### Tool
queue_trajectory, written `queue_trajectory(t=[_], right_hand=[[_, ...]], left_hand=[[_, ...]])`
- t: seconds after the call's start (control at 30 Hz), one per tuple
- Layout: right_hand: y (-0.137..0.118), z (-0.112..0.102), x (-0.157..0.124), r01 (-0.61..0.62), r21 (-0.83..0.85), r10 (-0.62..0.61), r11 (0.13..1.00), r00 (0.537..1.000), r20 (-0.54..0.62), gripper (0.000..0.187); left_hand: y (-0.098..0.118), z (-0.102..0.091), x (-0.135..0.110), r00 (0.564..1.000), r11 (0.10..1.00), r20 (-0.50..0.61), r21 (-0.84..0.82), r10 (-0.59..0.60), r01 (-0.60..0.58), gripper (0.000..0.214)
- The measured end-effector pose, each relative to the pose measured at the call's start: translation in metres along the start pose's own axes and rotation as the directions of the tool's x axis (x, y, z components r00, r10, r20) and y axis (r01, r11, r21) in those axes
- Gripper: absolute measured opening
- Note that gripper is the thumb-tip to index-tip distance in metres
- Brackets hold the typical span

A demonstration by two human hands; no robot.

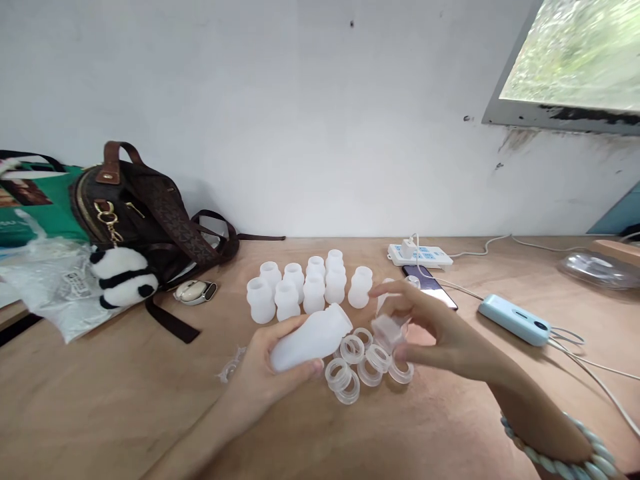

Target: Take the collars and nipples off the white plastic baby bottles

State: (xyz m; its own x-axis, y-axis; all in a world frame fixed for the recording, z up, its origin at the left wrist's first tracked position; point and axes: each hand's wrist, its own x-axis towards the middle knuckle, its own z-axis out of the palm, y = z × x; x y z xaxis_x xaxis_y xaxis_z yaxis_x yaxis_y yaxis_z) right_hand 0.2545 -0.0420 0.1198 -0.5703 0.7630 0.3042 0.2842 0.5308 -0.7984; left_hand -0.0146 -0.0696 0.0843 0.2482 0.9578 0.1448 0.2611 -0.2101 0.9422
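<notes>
My left hand (270, 367) is wrapped around a white, translucent bottle (310, 340), tilted with its open neck toward the upper right. In my right hand (425, 327), between curled fingers and thumb, is a small clear plastic cap-like piece (388, 333), blurred and partly covered. Below both hands lies a loose pile of clear plastic rings (370, 373), some overlapping. Several white, waisted silicone sleeves (314, 293) stand upright in a cluster behind the bottle. One more sleeve (360, 288) stands slightly apart on the right. Other clear pieces behind my right fingers are mostly hidden.
A brown backpack (145, 207) with a panda plush (124, 277) stands at left, beside a clear plastic bag (55, 287) and a mouse (195, 291). At right are a power strip (430, 256), a phone (440, 293), a light blue device (515, 320) and cables.
</notes>
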Motion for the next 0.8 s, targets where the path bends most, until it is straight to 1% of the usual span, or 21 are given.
queue_trajectory(t=[0.03, 0.07, 0.1, 0.13, 0.17, 0.23, 0.3, 0.37, 0.43, 0.53, 0.6, 0.63, 0.7, 0.8], right_hand=[[-0.001, 0.004, 0.0, -0.033, 0.029, 0.031, 0.999, 0.997, 0.069, 0.047], [-0.003, 0.01, 0.0, -0.054, 0.054, 0.047, 0.997, 0.991, 0.125, 0.041], [-0.005, 0.016, 0.002, -0.065, 0.073, 0.053, 0.995, 0.987, 0.153, 0.032], [-0.007, 0.021, 0.003, -0.071, 0.081, 0.057, 0.994, 0.986, 0.156, 0.023], [-0.009, 0.023, 0.006, -0.075, 0.078, 0.063, 0.994, 0.988, 0.142, 0.017], [-0.013, 0.02, 0.01, -0.094, 0.019, 0.092, 0.995, 0.992, 0.083, 0.014], [-0.016, 0.008, 0.015, -0.129, -0.13, 0.131, 0.983, 0.991, 0.004, 0.013], [-0.016, -0.005, 0.021, -0.194, -0.326, 0.184, 0.925, 0.981, -0.06, 0.017], [-0.013, -0.011, 0.03, -0.253, -0.508, 0.243, 0.823, 0.966, -0.088, 0.022], [-0.001, -0.005, 0.047, -0.276, -0.718, 0.304, 0.639, 0.948, -0.095, 0.025], [0.007, 0.004, 0.058, -0.26, -0.787, 0.311, 0.559, 0.946, -0.092, 0.024], [0.011, 0.009, 0.063, -0.251, -0.804, 0.307, 0.539, 0.947, -0.09, 0.024], [0.017, 0.017, 0.071, -0.234, -0.816, 0.295, 0.528, 0.952, -0.082, 0.023], [0.024, 0.02, 0.081, -0.225, -0.829, 0.28, 0.512, 0.956, -0.086, 0.023]], left_hand=[[0.001, 0.001, 0.0, 0.999, 0.998, -0.026, 0.053, 0.029, -0.028, 0.051], [0.002, 0.003, 0.0, 0.997, 0.992, -0.039, 0.113, 0.062, -0.057, 0.049], [0.002, 0.005, 0.001, 0.996, 0.983, -0.036, 0.164, 0.087, -0.08, 0.047], [0.002, 0.007, 0.001, 0.995, 0.975, -0.029, 0.202, 0.1, -0.092, 0.049], [0.002, 0.009, 0.002, 0.994, 0.969, -0.023, 0.227, 0.105, -0.097, 0.054], [-0.001, 0.01, 0.003, 0.993, 0.963, -0.023, 0.247, 0.115, -0.106, 0.07], [-0.004, 0.007, 0.003, 0.988, 0.958, -0.055, 0.258, 0.144, -0.125, 0.081], [-0.007, 0.003, 0.003, 0.976, 0.95, -0.102, 0.269, 0.192, -0.159, 0.074], [-0.009, -0.001, 0.003, 0.966, 0.941, -0.128, 0.283, 0.226, -0.183, 0.063], [-0.009, -0.002, 0.002, 0.958, 0.928, -0.138, 0.315, 0.251, -0.198, 0.053], [-0.009, -0.001, 0.002, 0.956, 0.918, -0.134, 0.343, 0.26, -0.202, 0.05], [-0.008, 0.0, 0.001, 0.955, 0.912, -0.126, 0.353, 0.267, -0.208, 0.049], [-0.008, 0.001, 0.002, 0.956, 0.905, -0.104, 0.364, 0.273, -0.219, 0.046], [-0.008, 0.002, 0.003, 0.959, 0.902, -0.085, 0.371, 0.271, -0.222, 0.039]])
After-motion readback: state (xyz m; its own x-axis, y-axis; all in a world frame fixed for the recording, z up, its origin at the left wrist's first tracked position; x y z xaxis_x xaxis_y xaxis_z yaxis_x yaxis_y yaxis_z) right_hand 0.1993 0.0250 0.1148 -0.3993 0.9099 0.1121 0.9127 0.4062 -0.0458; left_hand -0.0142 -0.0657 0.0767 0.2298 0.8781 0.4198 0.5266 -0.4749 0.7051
